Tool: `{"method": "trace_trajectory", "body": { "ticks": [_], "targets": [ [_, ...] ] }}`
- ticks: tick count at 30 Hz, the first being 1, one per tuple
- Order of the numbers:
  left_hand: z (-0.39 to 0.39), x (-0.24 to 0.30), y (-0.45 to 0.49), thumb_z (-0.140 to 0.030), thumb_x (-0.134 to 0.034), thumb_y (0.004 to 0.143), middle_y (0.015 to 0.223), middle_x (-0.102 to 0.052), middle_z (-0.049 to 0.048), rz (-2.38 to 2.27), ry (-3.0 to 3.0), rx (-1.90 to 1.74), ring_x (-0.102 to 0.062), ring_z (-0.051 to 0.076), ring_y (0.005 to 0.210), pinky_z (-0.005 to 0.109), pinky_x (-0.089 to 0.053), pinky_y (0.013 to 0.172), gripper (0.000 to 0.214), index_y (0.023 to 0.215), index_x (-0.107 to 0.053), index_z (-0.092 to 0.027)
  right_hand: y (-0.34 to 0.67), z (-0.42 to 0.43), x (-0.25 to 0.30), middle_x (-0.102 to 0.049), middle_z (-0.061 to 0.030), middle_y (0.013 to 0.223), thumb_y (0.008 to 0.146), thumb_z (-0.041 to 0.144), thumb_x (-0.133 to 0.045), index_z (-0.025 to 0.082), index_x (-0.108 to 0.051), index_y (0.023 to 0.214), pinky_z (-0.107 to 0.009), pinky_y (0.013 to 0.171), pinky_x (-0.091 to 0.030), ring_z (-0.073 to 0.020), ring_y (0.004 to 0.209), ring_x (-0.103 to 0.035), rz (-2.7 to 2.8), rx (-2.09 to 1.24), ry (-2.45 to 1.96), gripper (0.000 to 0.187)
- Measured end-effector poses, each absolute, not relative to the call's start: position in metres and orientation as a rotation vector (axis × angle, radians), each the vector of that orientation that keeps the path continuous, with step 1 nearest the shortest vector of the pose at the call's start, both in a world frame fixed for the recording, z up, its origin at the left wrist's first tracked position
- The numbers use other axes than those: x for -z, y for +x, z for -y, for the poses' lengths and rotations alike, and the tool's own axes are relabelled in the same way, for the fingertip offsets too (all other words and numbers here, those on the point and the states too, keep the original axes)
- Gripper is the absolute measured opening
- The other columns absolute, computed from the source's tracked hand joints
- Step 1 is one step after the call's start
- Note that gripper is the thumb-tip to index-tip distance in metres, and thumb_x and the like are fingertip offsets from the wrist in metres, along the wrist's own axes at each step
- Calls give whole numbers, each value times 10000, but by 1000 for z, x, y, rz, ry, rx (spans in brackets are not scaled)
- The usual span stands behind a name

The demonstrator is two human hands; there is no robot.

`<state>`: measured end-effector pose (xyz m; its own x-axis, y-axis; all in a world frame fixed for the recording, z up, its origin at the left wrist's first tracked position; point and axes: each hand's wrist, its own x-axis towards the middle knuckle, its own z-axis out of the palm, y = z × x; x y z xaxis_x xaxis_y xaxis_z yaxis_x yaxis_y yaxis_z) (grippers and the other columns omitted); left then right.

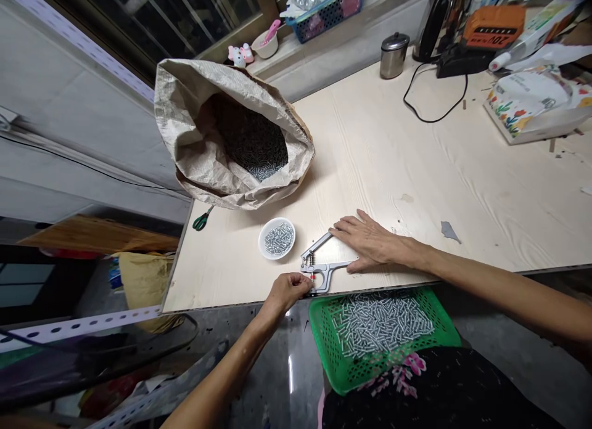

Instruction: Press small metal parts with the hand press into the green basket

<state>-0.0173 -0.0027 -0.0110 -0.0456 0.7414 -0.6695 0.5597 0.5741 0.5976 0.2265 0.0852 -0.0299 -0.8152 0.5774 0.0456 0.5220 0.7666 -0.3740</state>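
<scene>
A grey hand-press tool with a long lever (319, 245) lies at the front edge of the table, its jaws raised apart, with a spring and a red part at its head. My right hand (370, 241) spans its handles, fingers stretched over the lever's end and the heel of the hand by the lower handle. At the jaws, my left hand (291, 288) pinches with thumb and fingertips; whatever is between them is too small to make out. Left of the tool stands a white bowl (261, 244) of small silvery screw-like pieces. Below the edge, a green basket (324, 330) holds many similar pieces.
A large open woven sack (185, 139) of small metal pieces stands at the back left. Green-handled scissors (200, 221) lie near the left edge. Farther back are a metal canister (394, 56), a black cable (435, 119), an orange battery (494, 27) and a tissue pack (527, 102).
</scene>
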Motion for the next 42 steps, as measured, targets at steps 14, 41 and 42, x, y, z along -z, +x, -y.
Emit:
{"method": "trace_trajectory", "body": {
  "ticks": [14, 41, 42],
  "targets": [
    [-7, -3, 28, -346, -650, 790, 1219, -555, 118, -1628, 2329, -178, -472, 272, 1138, 410, -429, 916, 470, 1215, -528, -186, 228, -63, 30, -587, -126, 1082, 778, 397, -677, 139, -427, 1281, -405, 823, -373, -255, 968, -477, 2661, -510, -855, 618],
    [30, 40, 59, -254, -492, 912, 1404, -458, 127, -1568, 2484, -384, -382, 308, 1326, 566, -388, 1032, 356, 1267, -482, -228, 242, -72, 40, -590, -87, 1037, 873, 398, -573, 175, -568, 1098, -327, 720, -354, -222, 919, -489, 2640, -364, -1008, 317],
    [36, 43, 62, -255, -483, 917, 1391, -474, 127, -1581, 2469, -398, -399, 302, 1316, 570, -383, 1038, 340, 1255, -492, -223, 240, -76, 42, -597, -75, 1005, 897, 315, -546, 182, -585, 1058, -321, 719, -341, -211, 903, -487, 2641, -338, -1014, 212]
  ]
}}
